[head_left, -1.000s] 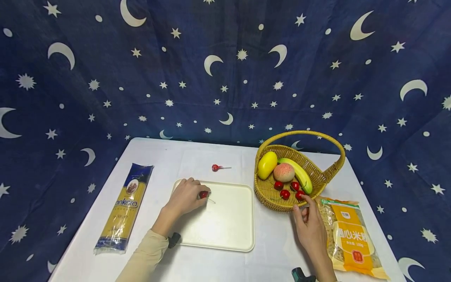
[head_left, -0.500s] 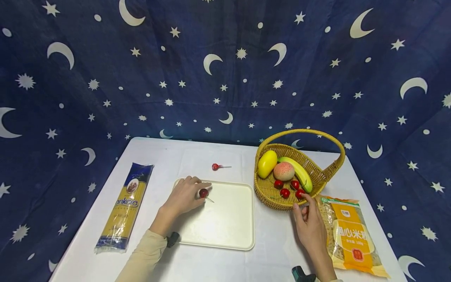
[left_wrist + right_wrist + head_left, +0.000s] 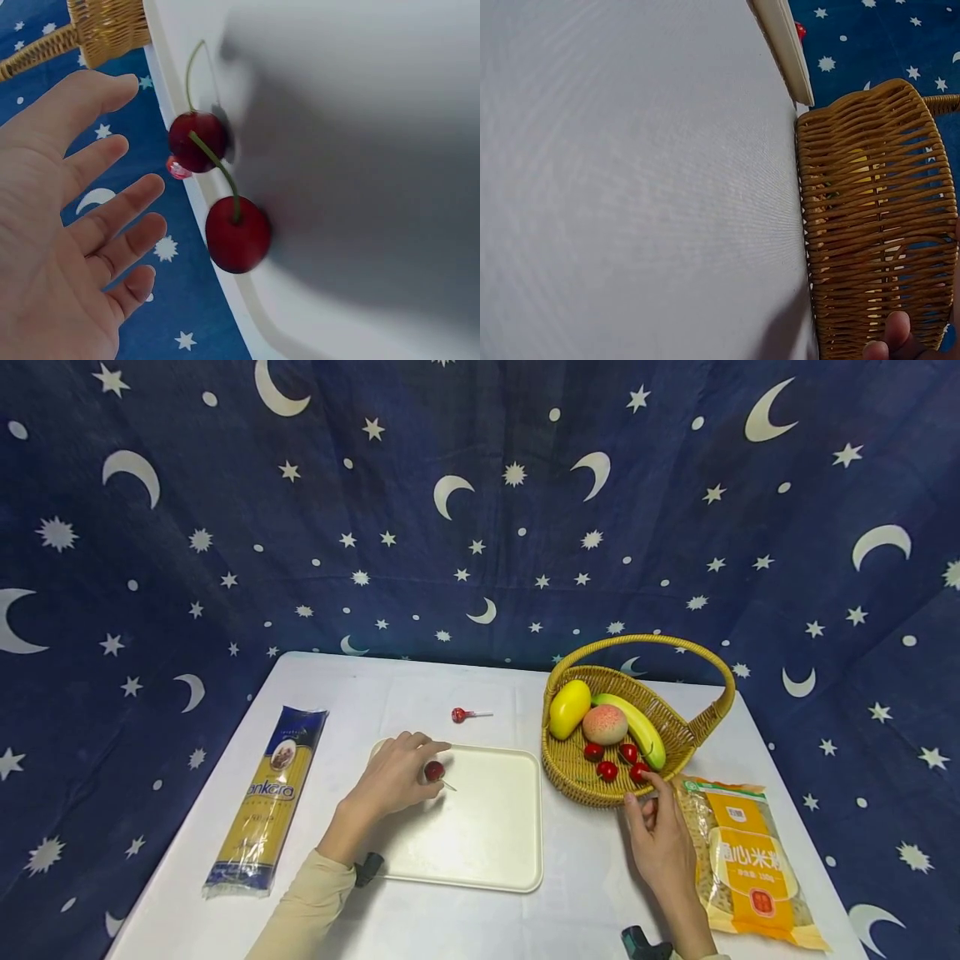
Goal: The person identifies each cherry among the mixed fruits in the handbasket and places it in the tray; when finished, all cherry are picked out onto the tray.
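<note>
My left hand [image 3: 393, 777] hovers over the left part of the cream tray [image 3: 487, 835], its fingers loosely spread. Two dark red cherries with green stems, a nearer cherry [image 3: 238, 236] and a farther cherry [image 3: 193, 146], lie on the tray beside that hand; a gap separates them from its fingers in the left wrist view. At the front of the wicker basket [image 3: 573, 789], my right hand [image 3: 663, 852] holds the rim, index finger over it and thumb outside. The index fingertip is next to a cherry [image 3: 637, 772] inside; whether they touch is unclear.
Inside the basket are a yellow mango [image 3: 570, 710], a peach [image 3: 604, 726], a banana [image 3: 637, 731] and several cherries. A red lollipop [image 3: 460, 716] lies behind the tray. A spaghetti pack [image 3: 266, 802] is at left, an orange pasta bag [image 3: 753, 860] at right.
My left fingers have drawn slightly away from the cherry on the tray, which shows more fully now. The right hand and the basket stay where they were.
</note>
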A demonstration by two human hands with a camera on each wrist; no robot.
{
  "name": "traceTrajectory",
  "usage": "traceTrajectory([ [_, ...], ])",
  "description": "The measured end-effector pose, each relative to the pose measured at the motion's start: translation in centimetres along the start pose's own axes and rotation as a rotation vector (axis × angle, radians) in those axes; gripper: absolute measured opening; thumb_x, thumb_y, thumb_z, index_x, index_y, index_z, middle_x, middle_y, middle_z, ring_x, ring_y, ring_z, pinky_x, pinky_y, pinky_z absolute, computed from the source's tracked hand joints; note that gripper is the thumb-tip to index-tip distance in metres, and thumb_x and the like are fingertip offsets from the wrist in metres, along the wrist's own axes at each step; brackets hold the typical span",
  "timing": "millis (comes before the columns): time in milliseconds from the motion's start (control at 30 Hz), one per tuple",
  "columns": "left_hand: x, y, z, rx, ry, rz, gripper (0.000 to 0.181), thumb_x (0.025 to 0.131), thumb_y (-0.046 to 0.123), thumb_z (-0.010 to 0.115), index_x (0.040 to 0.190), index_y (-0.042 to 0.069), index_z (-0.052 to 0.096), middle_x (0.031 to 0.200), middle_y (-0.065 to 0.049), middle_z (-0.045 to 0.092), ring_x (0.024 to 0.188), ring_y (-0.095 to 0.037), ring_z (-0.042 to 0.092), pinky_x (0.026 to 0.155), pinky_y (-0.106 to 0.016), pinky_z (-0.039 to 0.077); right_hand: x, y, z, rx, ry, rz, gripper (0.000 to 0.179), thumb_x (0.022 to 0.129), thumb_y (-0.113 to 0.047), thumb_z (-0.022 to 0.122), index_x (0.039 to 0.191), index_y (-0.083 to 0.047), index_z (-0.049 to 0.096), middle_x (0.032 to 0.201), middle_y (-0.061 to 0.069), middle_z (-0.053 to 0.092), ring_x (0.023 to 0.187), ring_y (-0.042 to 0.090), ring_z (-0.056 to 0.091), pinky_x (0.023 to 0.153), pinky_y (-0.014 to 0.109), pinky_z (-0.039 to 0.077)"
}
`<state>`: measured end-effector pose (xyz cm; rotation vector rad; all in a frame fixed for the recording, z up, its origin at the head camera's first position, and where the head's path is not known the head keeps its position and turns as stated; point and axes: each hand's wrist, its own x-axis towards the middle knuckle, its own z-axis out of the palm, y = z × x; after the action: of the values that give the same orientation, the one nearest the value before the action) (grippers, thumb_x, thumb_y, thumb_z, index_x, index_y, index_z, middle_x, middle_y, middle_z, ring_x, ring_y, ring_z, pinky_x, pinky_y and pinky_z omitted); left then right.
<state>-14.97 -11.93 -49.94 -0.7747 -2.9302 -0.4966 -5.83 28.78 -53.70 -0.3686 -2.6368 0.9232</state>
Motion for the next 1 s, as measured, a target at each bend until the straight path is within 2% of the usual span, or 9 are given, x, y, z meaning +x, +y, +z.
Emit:
traceTrajectory([
  [267,0.8,1.1,-0.3,-0.02,0.023,0.043,0.057,0.085,0.037,0.085,0.138,0.021,0.071,0.125,-0.006,0.073,0.112,-0.027,0.065,0.089,-0.043,0.051,-0.1,0.2,0.1,-0.001,0.004,-0.003,0.045,0.108,-0.033,0.062,0.15,-0.02,0.053,0.089,0.003,0.053,0.071,0.009,0.043,0.06,0.026,0.033],
  [467,2.1,2.6,-0.2,-0.045,0.028,0.075,0.056,0.087,0.039,0.081,0.139,0.022,0.07,0.125,-0.005,0.073,0.109,-0.026,0.065,0.087,-0.041,0.051,-0.1,0.2,0.1,-0.003,0.002,-0.006,0.045,0.108,-0.035,0.061,0.15,-0.021,0.053,0.089,0.002,0.052,0.071,0.01,0.043,0.06,0.026,0.033],
  [667,3.7,4.7,-0.4,-0.088,0.03,0.115,0.05,0.091,0.038,0.078,0.137,0.021,0.071,0.125,-0.004,0.074,0.106,-0.027,0.071,0.09,-0.044,0.057,-0.1,0.0,0.1,-0.008,-0.004,-0.002,0.045,0.108,-0.034,0.062,0.15,-0.021,0.053,0.089,0.002,0.052,0.072,0.011,0.044,0.061,0.026,0.033],
  [767,4.6,5.8,-0.7,-0.115,0.036,0.142,0.046,0.092,0.036,0.078,0.134,0.02,0.072,0.126,-0.005,0.074,0.11,-0.027,0.073,0.096,-0.045,0.059,-0.1,-0.1,0.1,-0.005,-0.005,0.0,0.045,0.108,-0.034,0.062,0.149,-0.02,0.053,0.089,0.002,0.052,0.072,0.011,0.044,0.061,0.026,0.033],
  [900,6.1,7.6,-1.1,-0.107,0.005,0.17,0.044,0.094,0.037,0.076,0.135,0.021,0.072,0.125,-0.003,0.075,0.113,-0.025,0.072,0.097,-0.042,0.059,-0.1,-0.1,0.1,-0.003,0.001,0.003,0.045,0.107,-0.034,0.063,0.149,-0.021,0.053,0.088,0.002,0.052,0.072,0.011,0.043,0.061,0.026,0.033],
  [1000,7.1,9.1,-1.2,-0.078,-0.018,0.188,0.044,0.096,0.039,0.074,0.137,0.023,0.071,0.12,0.0,0.075,0.107,-0.021,0.071,0.091,-0.039,0.059,-0.1,0.0,0.1,-0.001,0.006,-0.001,0.045,0.107,-0.033,0.063,0.149,-0.021,0.053,0.088,0.002,0.052,0.071,0.01,0.043,0.061,0.026,0.033],
])
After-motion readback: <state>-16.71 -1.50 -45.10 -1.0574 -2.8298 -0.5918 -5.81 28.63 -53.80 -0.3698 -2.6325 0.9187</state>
